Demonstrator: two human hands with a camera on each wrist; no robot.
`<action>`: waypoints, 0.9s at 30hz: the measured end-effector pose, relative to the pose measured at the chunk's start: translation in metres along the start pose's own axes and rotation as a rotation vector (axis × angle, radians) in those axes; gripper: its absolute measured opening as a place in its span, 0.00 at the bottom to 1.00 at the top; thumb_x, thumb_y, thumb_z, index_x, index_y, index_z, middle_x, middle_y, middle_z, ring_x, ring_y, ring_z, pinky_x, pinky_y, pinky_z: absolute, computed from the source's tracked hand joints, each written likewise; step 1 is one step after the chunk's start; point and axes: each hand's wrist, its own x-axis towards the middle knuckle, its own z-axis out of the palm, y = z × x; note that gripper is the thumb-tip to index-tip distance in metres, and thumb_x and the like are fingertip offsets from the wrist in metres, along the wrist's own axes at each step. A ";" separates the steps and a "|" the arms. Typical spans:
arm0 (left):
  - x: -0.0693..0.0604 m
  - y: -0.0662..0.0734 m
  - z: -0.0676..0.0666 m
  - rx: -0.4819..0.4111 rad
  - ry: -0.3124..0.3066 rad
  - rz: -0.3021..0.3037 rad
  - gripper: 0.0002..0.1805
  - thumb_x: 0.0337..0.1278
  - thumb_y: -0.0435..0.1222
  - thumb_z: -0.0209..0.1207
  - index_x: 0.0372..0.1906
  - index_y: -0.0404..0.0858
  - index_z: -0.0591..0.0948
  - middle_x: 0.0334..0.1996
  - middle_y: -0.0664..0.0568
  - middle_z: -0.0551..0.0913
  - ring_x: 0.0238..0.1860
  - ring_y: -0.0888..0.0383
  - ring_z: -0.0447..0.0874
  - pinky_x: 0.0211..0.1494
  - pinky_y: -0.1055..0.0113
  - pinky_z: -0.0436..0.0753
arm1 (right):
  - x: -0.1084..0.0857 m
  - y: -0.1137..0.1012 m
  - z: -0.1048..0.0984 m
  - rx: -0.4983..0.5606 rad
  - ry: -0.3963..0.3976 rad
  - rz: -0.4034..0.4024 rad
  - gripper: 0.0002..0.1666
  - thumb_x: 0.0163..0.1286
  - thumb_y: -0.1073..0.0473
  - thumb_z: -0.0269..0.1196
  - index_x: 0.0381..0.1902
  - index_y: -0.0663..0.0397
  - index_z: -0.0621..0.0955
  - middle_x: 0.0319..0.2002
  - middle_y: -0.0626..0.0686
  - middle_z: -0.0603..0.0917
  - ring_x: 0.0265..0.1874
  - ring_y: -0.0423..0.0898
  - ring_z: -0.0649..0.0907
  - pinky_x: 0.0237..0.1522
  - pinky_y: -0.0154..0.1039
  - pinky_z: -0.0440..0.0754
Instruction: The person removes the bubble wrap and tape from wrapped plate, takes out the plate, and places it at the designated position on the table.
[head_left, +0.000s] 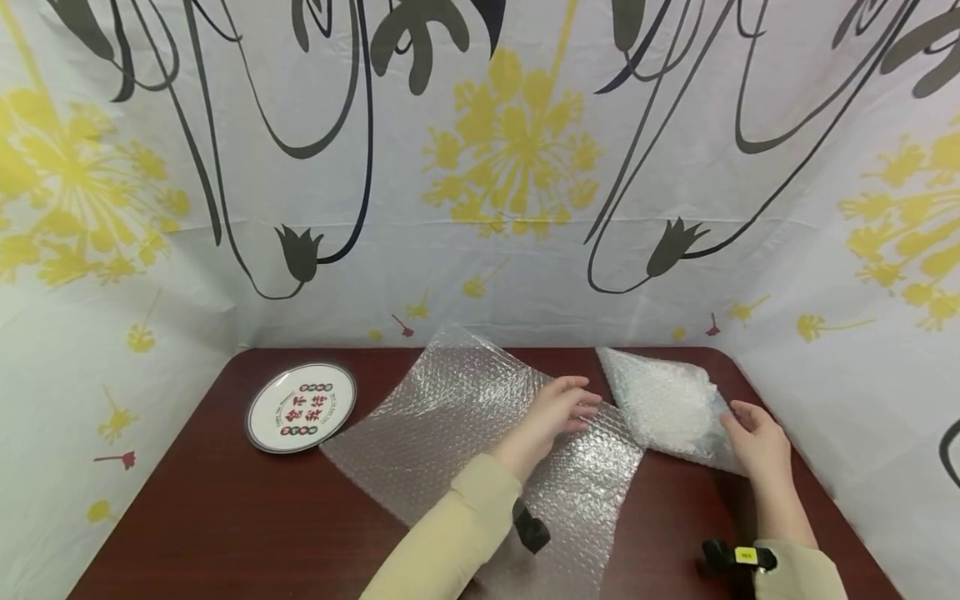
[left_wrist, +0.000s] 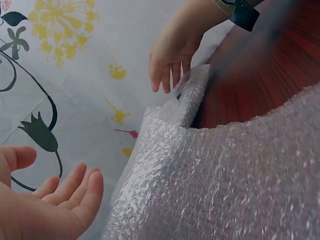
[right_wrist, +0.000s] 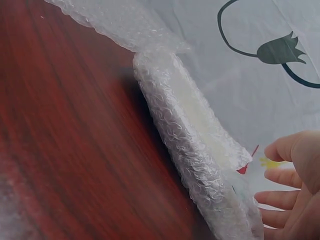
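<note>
A clear bubble wrap sheet (head_left: 465, 408) lies across the middle of the table, one corner rising toward the back. Over its right part is my left hand (head_left: 551, 417), fingers loosely spread and holding nothing; the left wrist view shows that hand (left_wrist: 50, 205) beside the sheet (left_wrist: 240, 175). At the back right sits a flat bundle wrapped in bubble wrap (head_left: 667, 404), its pale contents blurred by the wrapping. My right hand (head_left: 759, 442) is at the bundle's right edge with fingers relaxed; in the right wrist view its fingertips are close to the bundle (right_wrist: 175, 125), and I cannot tell whether they touch.
A white plate (head_left: 262, 417) with a dark rim and red and green print lies at the back left, close to the sheet's left corner. The dark red wooden table (head_left: 247, 525) meets a patterned cloth (head_left: 420, 275) at the back and sides.
</note>
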 end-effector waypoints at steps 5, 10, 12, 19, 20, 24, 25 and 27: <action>0.006 -0.002 0.009 -0.038 -0.040 0.005 0.25 0.64 0.33 0.53 0.65 0.30 0.68 0.48 0.43 0.82 0.55 0.42 0.77 0.55 0.49 0.77 | 0.005 0.000 -0.003 0.013 -0.026 0.034 0.35 0.75 0.48 0.48 0.66 0.72 0.64 0.63 0.74 0.66 0.59 0.68 0.69 0.48 0.56 0.72; 0.012 -0.005 0.015 -0.062 -0.075 0.002 0.27 0.64 0.35 0.55 0.66 0.31 0.67 0.54 0.42 0.78 0.57 0.45 0.75 0.59 0.49 0.73 | 0.010 0.004 -0.007 0.038 -0.059 0.070 0.37 0.75 0.45 0.46 0.67 0.72 0.62 0.64 0.75 0.63 0.60 0.69 0.67 0.52 0.60 0.70; 0.014 -0.007 0.016 -0.072 -0.096 -0.005 0.27 0.65 0.36 0.55 0.67 0.33 0.67 0.56 0.42 0.76 0.59 0.46 0.73 0.60 0.48 0.72 | 0.012 0.006 -0.009 0.045 -0.073 0.085 0.39 0.75 0.44 0.46 0.68 0.71 0.61 0.64 0.75 0.62 0.60 0.69 0.66 0.53 0.61 0.69; 0.020 -0.013 0.019 -0.152 -0.133 -0.037 0.28 0.67 0.36 0.53 0.69 0.35 0.65 0.62 0.41 0.70 0.65 0.45 0.66 0.63 0.46 0.67 | 0.015 0.010 -0.014 0.084 -0.106 0.150 0.42 0.73 0.40 0.46 0.70 0.69 0.59 0.66 0.75 0.59 0.62 0.70 0.63 0.55 0.62 0.67; 0.021 -0.014 0.020 -0.164 -0.136 -0.041 0.28 0.67 0.36 0.52 0.69 0.35 0.64 0.63 0.40 0.69 0.66 0.44 0.64 0.64 0.45 0.66 | 0.015 0.011 -0.014 0.087 -0.104 0.160 0.42 0.73 0.40 0.46 0.70 0.69 0.59 0.66 0.75 0.59 0.62 0.70 0.63 0.55 0.62 0.66; 0.025 -0.022 0.023 -0.226 -0.141 -0.062 0.29 0.68 0.35 0.50 0.71 0.32 0.61 0.66 0.38 0.65 0.68 0.43 0.61 0.65 0.43 0.63 | 0.018 0.013 -0.014 0.093 -0.104 0.192 0.41 0.73 0.42 0.47 0.70 0.69 0.59 0.66 0.74 0.59 0.63 0.70 0.62 0.57 0.63 0.65; 0.026 -0.023 0.024 -0.241 -0.143 -0.065 0.29 0.68 0.35 0.49 0.71 0.32 0.60 0.67 0.37 0.64 0.68 0.43 0.60 0.65 0.43 0.62 | 0.019 0.013 -0.013 0.093 -0.106 0.197 0.41 0.73 0.42 0.47 0.70 0.69 0.59 0.66 0.74 0.59 0.63 0.70 0.61 0.58 0.63 0.64; 0.027 -0.026 0.025 -0.282 -0.148 -0.066 0.30 0.68 0.34 0.48 0.72 0.32 0.58 0.68 0.36 0.62 0.69 0.42 0.58 0.66 0.41 0.61 | 0.021 0.015 -0.013 0.096 -0.111 0.204 0.41 0.72 0.42 0.47 0.70 0.68 0.59 0.67 0.74 0.58 0.64 0.70 0.60 0.59 0.64 0.63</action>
